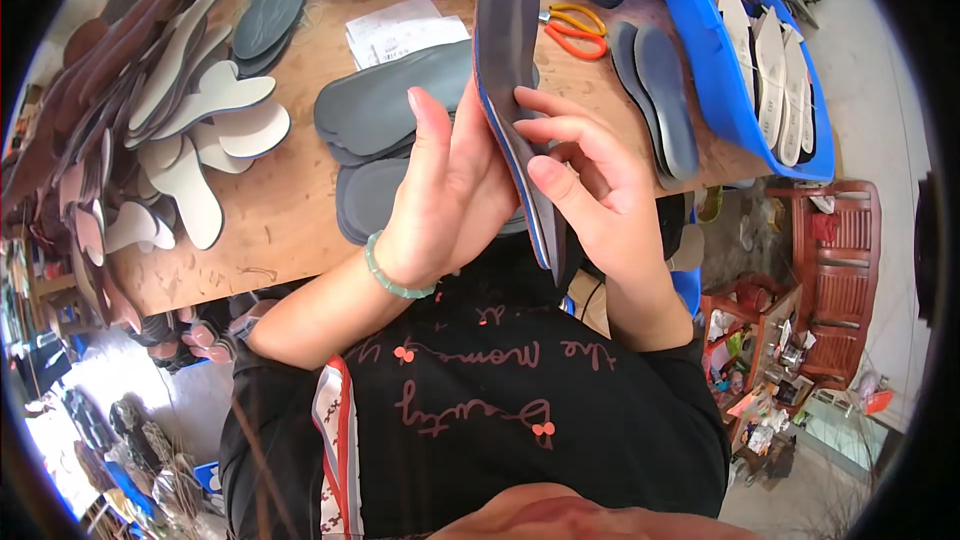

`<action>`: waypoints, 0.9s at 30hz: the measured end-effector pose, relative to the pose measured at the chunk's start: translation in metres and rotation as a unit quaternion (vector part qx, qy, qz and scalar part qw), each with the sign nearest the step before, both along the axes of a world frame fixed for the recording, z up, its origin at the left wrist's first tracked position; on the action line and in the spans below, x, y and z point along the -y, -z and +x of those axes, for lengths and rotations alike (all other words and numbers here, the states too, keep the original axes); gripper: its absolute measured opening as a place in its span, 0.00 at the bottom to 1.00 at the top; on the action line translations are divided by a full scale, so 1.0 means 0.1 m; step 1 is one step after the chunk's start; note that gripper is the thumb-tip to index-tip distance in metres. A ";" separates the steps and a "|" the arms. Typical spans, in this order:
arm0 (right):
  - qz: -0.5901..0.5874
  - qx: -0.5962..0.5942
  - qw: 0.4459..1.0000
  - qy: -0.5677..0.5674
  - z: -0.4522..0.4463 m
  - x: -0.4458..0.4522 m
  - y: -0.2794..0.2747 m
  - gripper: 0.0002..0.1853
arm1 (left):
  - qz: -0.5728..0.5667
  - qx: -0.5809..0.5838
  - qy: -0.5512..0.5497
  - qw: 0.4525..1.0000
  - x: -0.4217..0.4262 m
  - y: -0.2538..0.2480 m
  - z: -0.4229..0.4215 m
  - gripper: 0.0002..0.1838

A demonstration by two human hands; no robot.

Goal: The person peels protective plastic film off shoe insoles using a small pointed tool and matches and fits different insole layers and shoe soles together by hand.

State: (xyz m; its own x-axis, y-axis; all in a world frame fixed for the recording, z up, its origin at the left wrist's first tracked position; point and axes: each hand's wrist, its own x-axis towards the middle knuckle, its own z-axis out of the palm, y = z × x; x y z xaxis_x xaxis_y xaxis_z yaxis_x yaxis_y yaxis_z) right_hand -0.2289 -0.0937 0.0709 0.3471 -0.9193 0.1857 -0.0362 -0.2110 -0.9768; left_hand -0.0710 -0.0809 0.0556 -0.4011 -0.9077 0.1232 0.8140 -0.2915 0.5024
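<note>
A dark grey insole (508, 35) with a blue and red edge stands nearly upright between my hands. My left hand (450, 175), with a green bead bracelet at its wrist, lies against the insole's left side, thumb raised and palm turned toward it. On the other side, my right hand (590, 165) touches the insole's face with bent, spread fingertips. Behind my left hand, a stack of grey insoles (375, 110) rests on the wooden table (270, 250). A pair of dark insoles (660, 100) lies to the right of my right hand.
Orange-handled scissors (577, 32) and white paper slips (400, 32) lie behind my hands. Pale and brown insoles (190, 180) pile up at the left. A blue bin (715, 70) of insoles stands at the right edge, with a wooden bench (835, 280) beyond.
</note>
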 end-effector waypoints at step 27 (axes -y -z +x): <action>0.114 -0.040 0.987 0.109 -0.50 0.72 0.49 0.15 | 0.093 0.290 -0.067 0.950 0.13 0.53 -0.25 0.18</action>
State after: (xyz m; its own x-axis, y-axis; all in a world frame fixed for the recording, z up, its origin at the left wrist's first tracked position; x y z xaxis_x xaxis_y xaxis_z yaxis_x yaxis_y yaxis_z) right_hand -0.2784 -0.1652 0.0215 0.1423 -0.9883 -0.0551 -0.1349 0.0357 -0.9902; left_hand -0.0963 -0.0944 0.0021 -0.2330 -0.9398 -0.2499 0.4525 -0.3322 0.8276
